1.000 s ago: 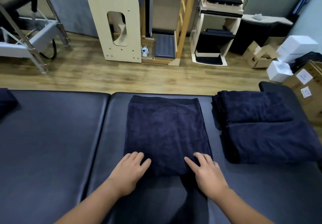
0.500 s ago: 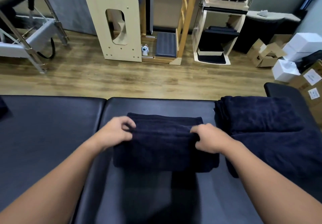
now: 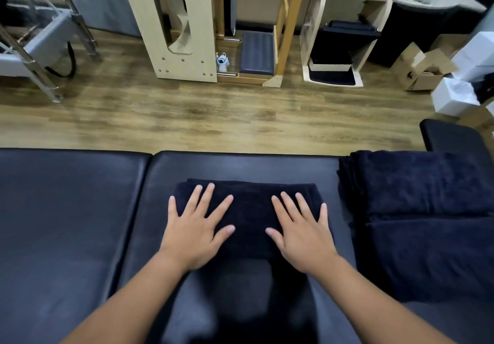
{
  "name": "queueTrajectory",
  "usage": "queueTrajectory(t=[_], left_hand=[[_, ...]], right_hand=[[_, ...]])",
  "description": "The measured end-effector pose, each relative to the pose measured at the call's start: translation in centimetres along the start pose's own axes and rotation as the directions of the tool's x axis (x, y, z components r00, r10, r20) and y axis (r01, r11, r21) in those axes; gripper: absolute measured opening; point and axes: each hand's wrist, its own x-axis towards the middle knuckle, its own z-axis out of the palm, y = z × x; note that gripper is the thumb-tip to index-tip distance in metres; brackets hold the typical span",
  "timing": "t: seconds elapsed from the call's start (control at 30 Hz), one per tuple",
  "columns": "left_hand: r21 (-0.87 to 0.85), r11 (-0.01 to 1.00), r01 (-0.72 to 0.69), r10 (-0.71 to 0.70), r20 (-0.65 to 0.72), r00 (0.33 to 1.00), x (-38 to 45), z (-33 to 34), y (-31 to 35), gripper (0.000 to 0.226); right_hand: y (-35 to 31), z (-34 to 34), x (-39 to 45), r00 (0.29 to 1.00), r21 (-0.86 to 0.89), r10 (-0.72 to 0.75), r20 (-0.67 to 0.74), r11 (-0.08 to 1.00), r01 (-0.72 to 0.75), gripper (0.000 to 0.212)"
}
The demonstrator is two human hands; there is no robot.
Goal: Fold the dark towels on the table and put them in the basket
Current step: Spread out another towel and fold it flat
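Your left hand (image 3: 193,232) and right hand (image 3: 300,232) press flat, fingers spread, on the folded towel (image 3: 250,207); its long axis runs left-right, stack (image 3: 417,204) right.

Wood-plank floor (image 3: 165,111), pale wooden equipment (image 3: 173,25), cardboard boxes (image 3: 417,68) at right.

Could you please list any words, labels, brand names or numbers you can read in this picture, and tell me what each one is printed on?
None can be read.
cardboard box: a small dark mark on its side, too blurred to read.
white boxes: no print visible.
folded towel and towel stack: no tag or label shows.
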Motion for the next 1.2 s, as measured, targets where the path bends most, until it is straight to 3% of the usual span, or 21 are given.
queueTrajectory(t=[0.13,0.23,0.3,0.4,0.53,0.7,1.2], left_hand=[[-0.061,0.996,0.060,-0.056,0.067,0.996,0.7,-0.4,-0.1,0.065],[-0.181,0.951,0.249,-0.236,0.089,0.968,0.0,-0.5,-0.6,0.067],[-0.268,0.887,0.376,-0.351,0.136,0.926,-0.5,-0.9,-0.5,0.069],[-0.408,0.805,0.431,-0.385,0.194,0.902,-0.8,-1.7,-0.3,0.072],[-0.458,0.781,0.424,-0.343,0.252,0.905,-2.2,-2.2,0.0,0.078],[-0.439,0.801,0.407,-0.313,0.274,0.910,-6.2,-1.9,2.1,0.086],[-0.404,0.840,0.364,-0.261,0.288,0.921,-14.9,0.7,11.3,0.106]], right_hand=[[0.0,-1.1,2.7,0.974,0.110,0.177,0.143,0.975,-0.194,0.073],[-0.5,-1.7,2.7,0.880,0.255,0.387,0.275,0.853,-0.455,0.073],[-0.9,-1.8,2.0,0.831,0.311,0.455,0.320,0.778,-0.546,0.076],[-1.2,-1.9,0.5,0.830,0.320,0.465,0.308,0.771,-0.550,0.079],[-1.7,-1.6,-3.0,0.824,0.274,0.476,0.308,0.785,-0.556,0.077],[-2.9,0.0,-9.4,0.859,0.143,0.455,0.236,0.858,-0.494,0.072],[2.3,2.7,-23.5,0.874,0.121,0.416,0.252,0.882,-0.455,0.078]])
